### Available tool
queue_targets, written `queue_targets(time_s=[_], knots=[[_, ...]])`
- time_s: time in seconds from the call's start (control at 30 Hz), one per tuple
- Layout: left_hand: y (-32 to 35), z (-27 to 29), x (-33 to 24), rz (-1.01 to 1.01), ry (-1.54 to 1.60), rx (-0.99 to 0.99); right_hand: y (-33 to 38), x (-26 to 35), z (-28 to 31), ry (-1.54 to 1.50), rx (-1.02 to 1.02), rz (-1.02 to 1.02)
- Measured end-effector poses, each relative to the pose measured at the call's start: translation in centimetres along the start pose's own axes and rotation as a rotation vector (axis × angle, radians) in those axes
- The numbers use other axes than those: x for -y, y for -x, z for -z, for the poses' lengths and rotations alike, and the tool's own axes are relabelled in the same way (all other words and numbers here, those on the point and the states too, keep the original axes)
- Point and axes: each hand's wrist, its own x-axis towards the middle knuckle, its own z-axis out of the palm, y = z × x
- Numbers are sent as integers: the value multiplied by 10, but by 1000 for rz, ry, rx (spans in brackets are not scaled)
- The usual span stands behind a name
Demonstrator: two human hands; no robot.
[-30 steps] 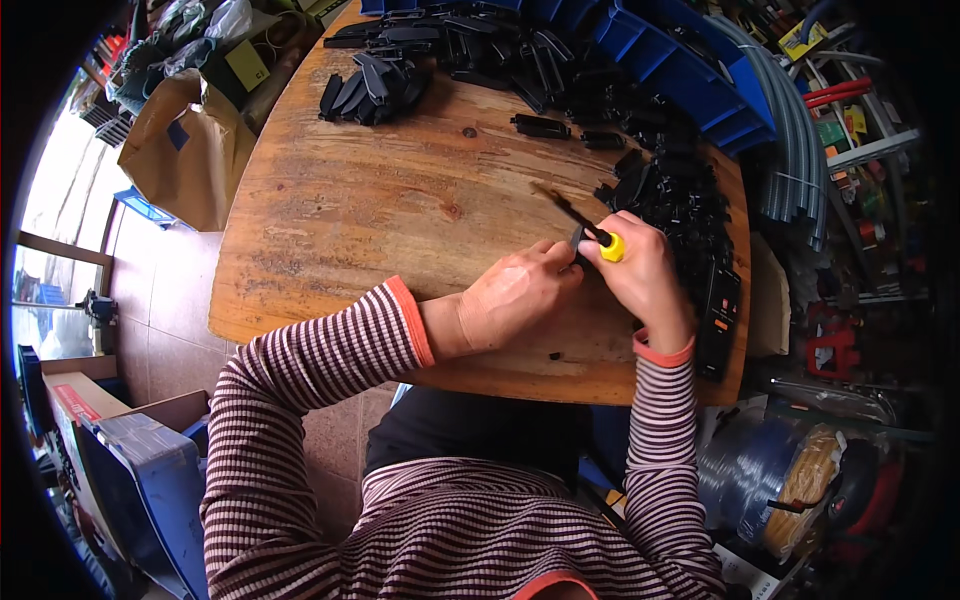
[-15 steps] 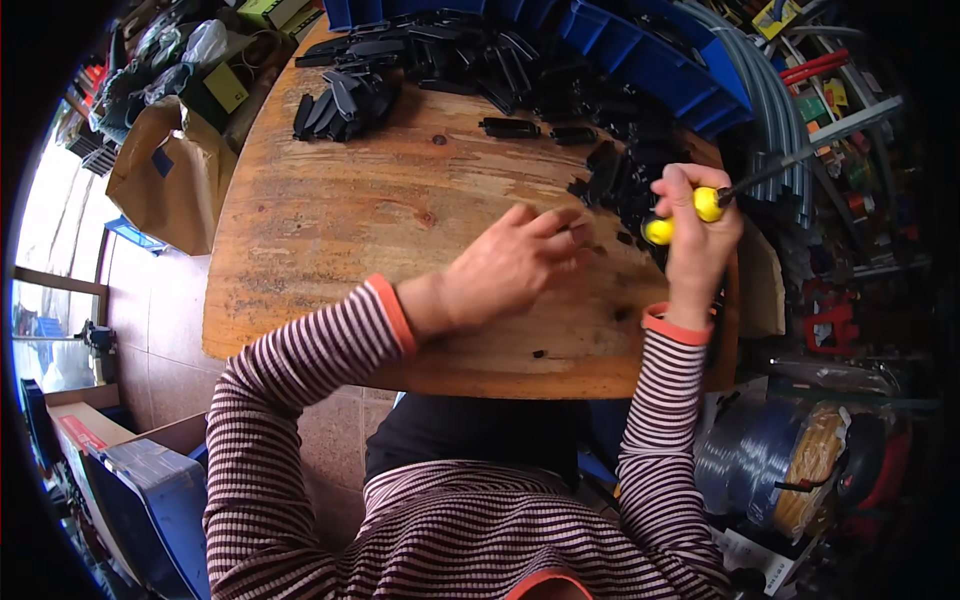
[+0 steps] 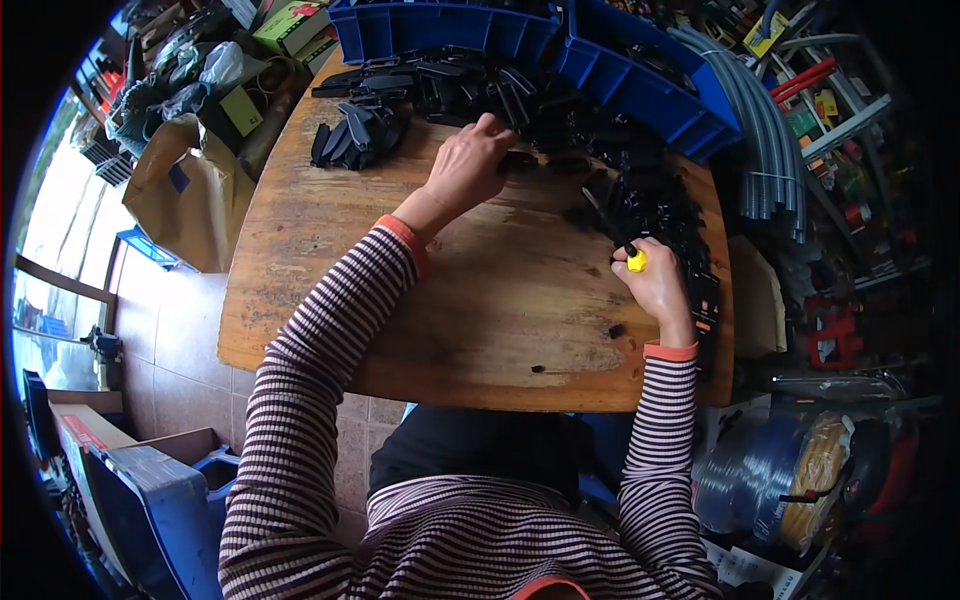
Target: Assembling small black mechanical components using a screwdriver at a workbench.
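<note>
My left hand [image 3: 468, 165] reaches to the near edge of a heap of black plastic pieces [image 3: 430, 75]. Its fingers are curled together beside a loose black piece [image 3: 518, 162], and what they hold, if anything, is hidden. At the right side of the table, my right hand [image 3: 657, 283] is wrapped round a yellow-handled screwdriver [image 3: 637, 261]. The dark shaft slants forward and left, over more black parts. Most of the handle is covered by my fingers. A small black bit [image 3: 616, 331] lies on the wood near my right wrist.
Blue bins [image 3: 450, 30] line the far edge of the wooden table [image 3: 400, 320]. Grey hoses [image 3: 770, 150] hang beyond the right corner. On the left stand a brown paper bag [image 3: 190, 205] and, nearer me, a blue crate [image 3: 165, 500].
My left hand has moved forward and left to the black pieces. My right hand has come down and nearer me, and the screwdriver's shaft has swung from pointing right to pointing left.
</note>
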Motion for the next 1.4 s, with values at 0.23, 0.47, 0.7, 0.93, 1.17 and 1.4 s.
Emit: queue_targets(time_s=[0.23,0.47,0.7,0.93,1.17,1.4], knots=[[14,30,-41,107,290,226,-2,-14,-2,58,-53,-45],[57,40,-71,287,639,545,4,4,-7,108,-103,54],[44,38,-59,406,107,576,22,42,-1,-94,-71,77],[74,42,-64,-283,214,281,23,57,-3,-187,-169,171],[80,41,-108,-216,252,408,7,58,-22,-176,-142,269],[71,51,-92,-305,425,439,16,57,-14,-199,-161,249]])
